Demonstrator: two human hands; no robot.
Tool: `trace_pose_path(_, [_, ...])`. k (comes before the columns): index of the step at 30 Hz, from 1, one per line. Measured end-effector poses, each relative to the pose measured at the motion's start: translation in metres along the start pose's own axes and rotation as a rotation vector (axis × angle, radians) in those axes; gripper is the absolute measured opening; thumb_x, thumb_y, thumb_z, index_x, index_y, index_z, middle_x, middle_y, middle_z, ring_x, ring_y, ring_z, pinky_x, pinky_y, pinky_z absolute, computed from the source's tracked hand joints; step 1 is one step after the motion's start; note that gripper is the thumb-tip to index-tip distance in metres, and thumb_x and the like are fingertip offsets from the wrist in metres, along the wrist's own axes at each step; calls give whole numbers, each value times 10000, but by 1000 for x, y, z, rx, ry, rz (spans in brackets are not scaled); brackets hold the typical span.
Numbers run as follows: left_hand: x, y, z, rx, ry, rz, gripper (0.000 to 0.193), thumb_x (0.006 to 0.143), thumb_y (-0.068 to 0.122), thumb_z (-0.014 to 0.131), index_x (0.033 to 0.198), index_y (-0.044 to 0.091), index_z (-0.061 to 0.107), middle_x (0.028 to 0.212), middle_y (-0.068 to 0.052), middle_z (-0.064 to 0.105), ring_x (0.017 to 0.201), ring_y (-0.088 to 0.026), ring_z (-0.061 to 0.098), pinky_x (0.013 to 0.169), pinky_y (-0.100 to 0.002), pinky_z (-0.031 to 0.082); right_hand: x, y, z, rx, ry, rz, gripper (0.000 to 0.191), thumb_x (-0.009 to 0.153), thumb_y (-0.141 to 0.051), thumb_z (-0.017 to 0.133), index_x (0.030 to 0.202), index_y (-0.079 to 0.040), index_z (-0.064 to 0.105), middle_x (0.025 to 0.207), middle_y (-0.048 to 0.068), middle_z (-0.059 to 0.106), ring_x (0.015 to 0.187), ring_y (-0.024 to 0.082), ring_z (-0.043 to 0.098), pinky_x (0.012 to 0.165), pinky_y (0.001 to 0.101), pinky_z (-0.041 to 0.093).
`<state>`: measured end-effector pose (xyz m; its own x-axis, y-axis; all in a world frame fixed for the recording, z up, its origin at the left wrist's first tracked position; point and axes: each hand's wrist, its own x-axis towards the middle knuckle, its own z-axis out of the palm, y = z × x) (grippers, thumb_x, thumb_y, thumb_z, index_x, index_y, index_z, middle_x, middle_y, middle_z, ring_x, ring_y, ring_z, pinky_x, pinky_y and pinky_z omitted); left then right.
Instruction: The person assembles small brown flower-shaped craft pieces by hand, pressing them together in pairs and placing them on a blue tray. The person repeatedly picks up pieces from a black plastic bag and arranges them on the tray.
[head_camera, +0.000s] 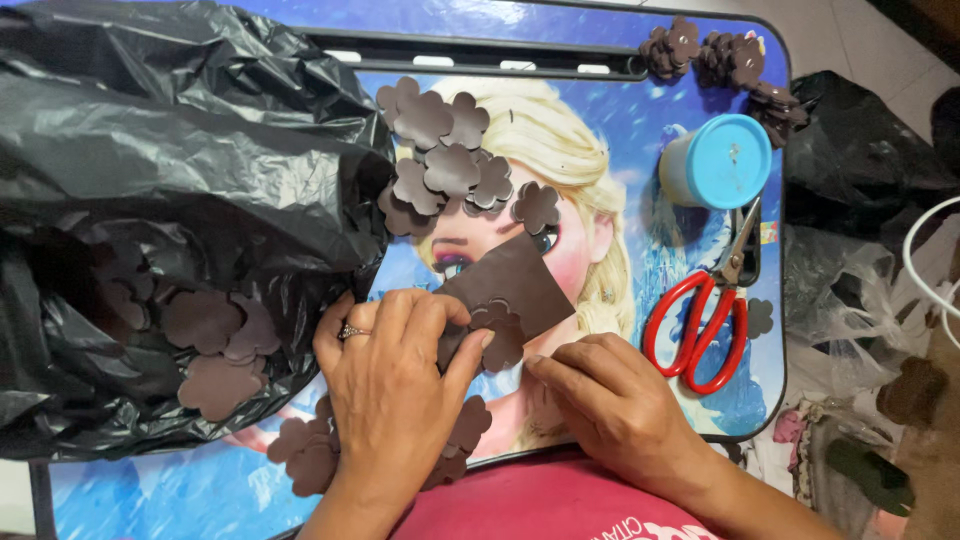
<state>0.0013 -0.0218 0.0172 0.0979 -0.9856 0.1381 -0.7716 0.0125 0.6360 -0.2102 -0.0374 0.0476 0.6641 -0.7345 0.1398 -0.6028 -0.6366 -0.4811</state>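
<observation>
Near table's front edge: left hand (392, 385) fingers (470, 352) pinch flower cutout (500, 335) on brown foam sheet (512, 282); right hand (620, 405) fingers (545, 365) pressed on sheet's lower corner. Risk: thin petals tear if pulled hard; sheet slides on glossy table (620, 120). Foam matte, soft, lobed. Loose flowers (445, 160) mid-table; crinkled black bag (180, 200) left edge; red scissors (700, 320), blue-lidded tub (718, 160) right edge.
</observation>
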Motion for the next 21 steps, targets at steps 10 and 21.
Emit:
trace_pose_path(10, [-2,-1,2,10,20,20,232,807,332,808,943,187,689,955,21,623,978,-232,593,1061,-503,342,3,5,19,-38,-7,-219,523,729,-9,741,1242,59,665,1099,130,642,950,304,655,810,391,553])
trace_pose_path(21, [-8,7,0,26,53,122,160,885,234,761,1034,186,728,968,32,636,944,-205,610,1105,-495,339,12,4,10,6,172,-4,388,781,70,763,1157,-5,705,1028,111,670,894,276,663,765,364,545])
